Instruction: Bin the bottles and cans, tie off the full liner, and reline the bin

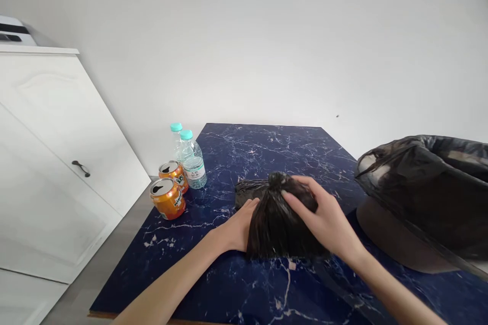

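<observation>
A black plastic bag (272,223), gathered at its top into a bunched knob, rests on the dark blue marbled table (251,142) in front of me. My right hand (316,210) grips it from the right, thumb pressed near the gathered neck and fingers over the far side. From the left, my left hand (244,223) closes on the bag's side; its fingertips are partly hidden by the plastic. A flat, dark plastic-covered part (247,190) extends behind the bag to the left; I cannot tell whether it belongs to the same bag.
Two orange drink cans (168,198) stand at the table's left edge, beside two clear bottles with turquoise caps (193,160). On the right is a bin (396,236) lined with a black bag (427,198). A white cabinet (57,152) stands left, against a pale wall.
</observation>
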`<state>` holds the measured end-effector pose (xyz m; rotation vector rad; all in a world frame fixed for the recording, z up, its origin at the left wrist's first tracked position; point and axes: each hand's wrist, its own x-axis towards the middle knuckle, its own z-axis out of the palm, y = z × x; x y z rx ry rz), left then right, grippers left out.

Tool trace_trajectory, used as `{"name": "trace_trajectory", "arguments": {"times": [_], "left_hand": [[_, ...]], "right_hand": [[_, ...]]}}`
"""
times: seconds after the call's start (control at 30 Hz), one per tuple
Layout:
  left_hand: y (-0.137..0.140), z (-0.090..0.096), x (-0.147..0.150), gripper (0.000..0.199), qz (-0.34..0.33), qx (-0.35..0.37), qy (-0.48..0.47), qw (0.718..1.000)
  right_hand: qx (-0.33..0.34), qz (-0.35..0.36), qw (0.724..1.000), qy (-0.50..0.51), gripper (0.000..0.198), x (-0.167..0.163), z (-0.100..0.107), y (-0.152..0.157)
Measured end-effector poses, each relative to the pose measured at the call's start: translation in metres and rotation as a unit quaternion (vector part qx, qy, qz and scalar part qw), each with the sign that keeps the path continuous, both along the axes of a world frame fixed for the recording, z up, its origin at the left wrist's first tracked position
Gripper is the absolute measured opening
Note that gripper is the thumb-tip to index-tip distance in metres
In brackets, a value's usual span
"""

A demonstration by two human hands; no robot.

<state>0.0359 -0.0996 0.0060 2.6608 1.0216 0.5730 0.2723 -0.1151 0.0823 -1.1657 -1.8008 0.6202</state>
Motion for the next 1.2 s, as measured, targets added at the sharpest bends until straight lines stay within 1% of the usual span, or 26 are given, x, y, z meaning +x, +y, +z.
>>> {"name": "trace_trajectory", "arguments": {"times": [0.07, 0.13, 0.17, 0.23, 0.27, 0.33, 0.4, 0.47, 0.53, 0.57, 0.63, 0.67, 0.7, 0.77, 0.83, 0.87, 0.93, 1.0, 1.03, 1.1, 1.13, 1.2], "left_hand": [[-0.004, -0.002, -0.003, 0.061, -0.027, -0.014, -0.012, 0.999], [-0.007, -0.002, -0.005, 0.065, -0.039, -0.027, -0.004, 0.999], [-0.008, -0.002, -0.006, 0.068, -0.038, -0.034, 0.002, 0.999], [-0.009, 0.000, -0.006, 0.073, -0.033, -0.048, 0.008, 0.998], [-0.009, 0.002, -0.007, 0.072, -0.030, -0.054, 0.007, 0.998], [-0.007, 0.005, -0.007, 0.065, -0.030, -0.062, 0.001, 0.998], [-0.003, 0.010, -0.010, 0.052, -0.030, -0.057, -0.006, 0.998], [0.003, 0.015, -0.014, 0.033, 0.004, -0.039, -0.023, 0.999], [0.009, 0.019, -0.018, 0.018, 0.081, -0.011, -0.054, 0.995], [0.011, 0.021, -0.019, 0.016, 0.127, 0.006, -0.073, 0.989], [0.012, 0.026, -0.020, 0.027, 0.203, 0.041, -0.122, 0.971], [0.011, 0.028, -0.018, 0.032, 0.215, 0.056, -0.147, 0.964], [0.009, 0.030, -0.017, 0.033, 0.207, 0.065, -0.166, 0.962], [0.004, 0.031, -0.012, 0.029, 0.142, 0.063, -0.158, 0.975], [0.000, 0.030, -0.008, 0.030, 0.072, 0.043, -0.088, 0.993], [0.000, 0.027, -0.008, 0.035, 0.057, 0.034, -0.048, 0.997], [0.000, 0.020, -0.009, 0.048, 0.056, 0.021, 0.011, 0.998], [0.003, 0.013, -0.011, 0.058, 0.064, 0.011, 0.043, 0.997], [0.004, 0.010, -0.012, 0.061, 0.066, 0.005, 0.054, 0.996], [0.007, 0.006, -0.012, 0.065, 0.066, -0.009, 0.070, 0.995], [0.008, 0.005, -0.013, 0.066, 0.067, -0.016, 0.076, 0.995], [0.010, 0.004, -0.014, 0.067, 0.066, -0.029, 0.086, 0.994]], "right_hand": [[-0.005, -0.010, 1.000, -0.024, 0.037, -0.004, -0.013, 0.040], [-0.007, 0.016, 0.997, -0.077, 0.037, -0.006, -0.033, 0.073], [-0.011, 0.032, 0.995, -0.090, 0.034, -0.006, -0.044, 0.085], [-0.015, 0.055, 0.992, -0.112, 0.029, -0.008, -0.065, 0.101], [-0.017, 0.060, 0.991, -0.118, 0.028, -0.009, -0.075, 0.106], [-0.018, 0.061, 0.990, -0.129, 0.027, -0.011, -0.090, 0.111], [-0.016, 0.058, 0.989, -0.132, 0.028, -0.011, -0.099, 0.114], [-0.011, 0.054, 0.990, -0.131, 0.028, -0.011, -0.103, 0.117], [-0.004, 0.052, 0.990, -0.132, 0.027, -0.011, -0.104, 0.120], [-0.001, 0.051, 0.990, -0.133, 0.025, -0.011, -0.104, 0.122], [0.003, 0.046, 0.989, -0.140, 0.022, -0.012, -0.103, 0.124], [0.005, 0.042, 0.988, -0.145, 0.021, -0.013, -0.102, 0.125], [0.007, 0.038, 0.988, -0.152, 0.019, -0.014, -0.101, 0.126], [0.011, 0.025, 0.986, -0.167, 0.016, -0.014, -0.096, 0.126], [0.017, -0.002, 0.983, -0.183, 0.018, -0.014, -0.088, 0.122], [0.023, -0.021, 0.981, -0.191, 0.022, -0.014, -0.082, 0.117], [0.043, -0.052, 0.977, -0.203, 0.034, -0.015, -0.070, 0.103], [0.071, -0.052, 0.971, -0.223, 0.045, -0.021, -0.063, 0.081], [0.084, -0.040, 0.966, -0.240, 0.049, -0.026, -0.063, 0.069], [0.099, -0.009, 0.948, -0.303, 0.061, -0.036, -0.070, 0.045], [0.094, 0.002, 0.938, -0.334, 0.066, -0.040, -0.077, 0.035], [0.060, 0.011, 0.925, -0.376, 0.073, -0.047, -0.093, 0.022]]}}
